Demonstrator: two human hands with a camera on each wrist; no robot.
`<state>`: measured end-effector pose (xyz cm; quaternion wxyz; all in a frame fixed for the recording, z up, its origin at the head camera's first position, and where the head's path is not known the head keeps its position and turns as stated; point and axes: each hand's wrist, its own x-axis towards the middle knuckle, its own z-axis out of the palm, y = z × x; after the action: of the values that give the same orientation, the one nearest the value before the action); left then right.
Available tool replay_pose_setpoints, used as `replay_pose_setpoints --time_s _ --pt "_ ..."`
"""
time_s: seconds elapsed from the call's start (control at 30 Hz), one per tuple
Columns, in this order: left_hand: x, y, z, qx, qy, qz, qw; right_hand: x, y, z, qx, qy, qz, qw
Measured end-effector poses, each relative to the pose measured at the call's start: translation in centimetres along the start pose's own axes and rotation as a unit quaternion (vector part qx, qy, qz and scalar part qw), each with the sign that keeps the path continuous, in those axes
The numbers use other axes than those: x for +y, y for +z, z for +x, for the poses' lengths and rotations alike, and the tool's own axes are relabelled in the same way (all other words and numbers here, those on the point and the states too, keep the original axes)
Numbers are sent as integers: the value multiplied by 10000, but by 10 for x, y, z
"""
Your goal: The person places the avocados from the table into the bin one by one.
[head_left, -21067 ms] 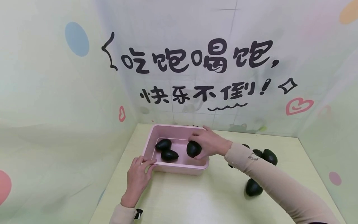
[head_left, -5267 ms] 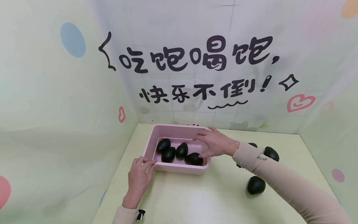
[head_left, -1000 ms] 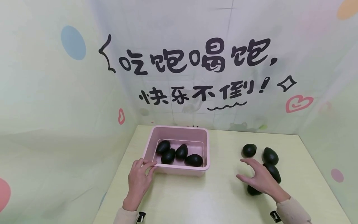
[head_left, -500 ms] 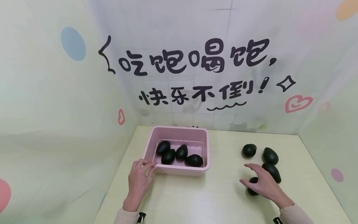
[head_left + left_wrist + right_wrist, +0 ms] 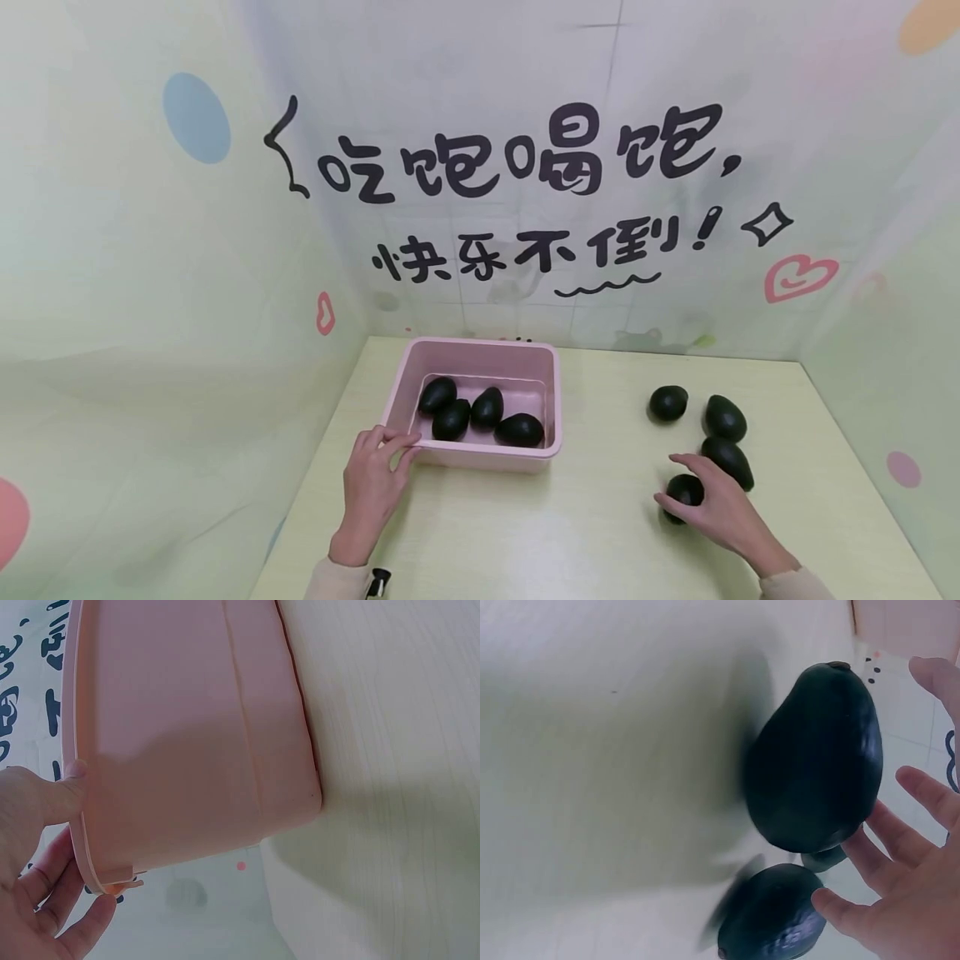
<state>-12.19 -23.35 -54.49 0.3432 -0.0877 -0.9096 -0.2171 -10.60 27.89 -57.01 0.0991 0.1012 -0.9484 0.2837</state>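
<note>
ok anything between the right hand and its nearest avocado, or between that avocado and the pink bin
Nothing visible lies between the right hand and the avocado; toward the pink bin, only the bin's rim intervenes.

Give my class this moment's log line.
left grip: pinches pink bin; right grip: spread around nearest avocado; inside bin: four avocados

Eight avocados [image 5: 487, 408] from where I stand: four in the pink tub [image 5: 480, 460], four on the worktop [image 5: 525, 533]. One tub, one worktop. One left hand [image 5: 372, 483], one right hand [image 5: 720, 504], so two hands. Two lines of black lettering [image 5: 574, 123]. One blue dot [image 5: 197, 117], one orange dot [image 5: 930, 29], one purple dot [image 5: 903, 469].
</note>
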Motion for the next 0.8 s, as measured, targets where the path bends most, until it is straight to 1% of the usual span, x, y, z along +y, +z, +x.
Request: replay_pose_setpoints --time_s 0.2,0.47,0.63,0.8 --pt "0 0 0 8 20 0 10000 4 2 -7 -94 215 -78 9997" --pt "0 0 0 -28 -49 8 10000 6 3 -11 125 244 -110 9996" --pt "1 0 0 -26 -56 15 10000 8 3 -13 11 383 -182 9991" --pt "1 0 0 -48 -77 0 10000 11 3 -14 -216 585 -156 9979"
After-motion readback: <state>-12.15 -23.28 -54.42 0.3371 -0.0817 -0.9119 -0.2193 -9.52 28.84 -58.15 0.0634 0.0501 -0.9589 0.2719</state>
